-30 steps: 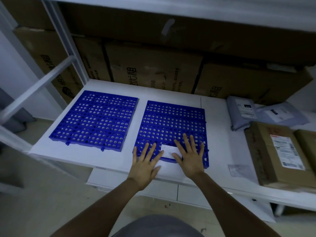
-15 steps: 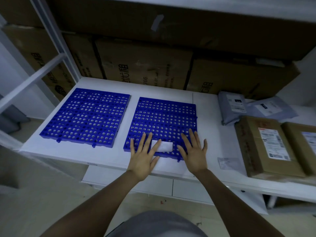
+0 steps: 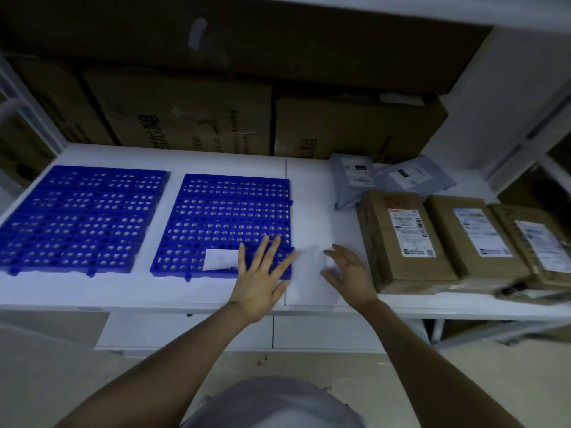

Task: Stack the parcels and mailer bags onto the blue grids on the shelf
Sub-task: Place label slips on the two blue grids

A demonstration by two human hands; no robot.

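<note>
On the white shelf [image 3: 309, 193] two blue grids are laid flat, and the right grid [image 3: 228, 211] is taken here as the reference. A white label [image 3: 221, 259] is seen on it, close to its near edge. The left grid [image 3: 80, 217] is placed just to the left of it, with a narrow strip of shelf between them. The left hand [image 3: 262, 279] is held wide over the near right corner of the right grid, with the fingers straight and spread, and nothing is gripped by it. The right hand [image 3: 349, 273] is found just to the right of the right grid, over bare shelf, with the fingers loosely spread and nothing held. Further to the right of this grid, three brown parcels [image 3: 472, 236] are lined up side by side, each with a shipping label on top. Two grey mailer bags [image 3: 352, 177] are lying behind the parcels, also to the right of the grid. Behind the grid, large cartons [image 3: 191, 115] are stacked at the back of the shelf.
</note>
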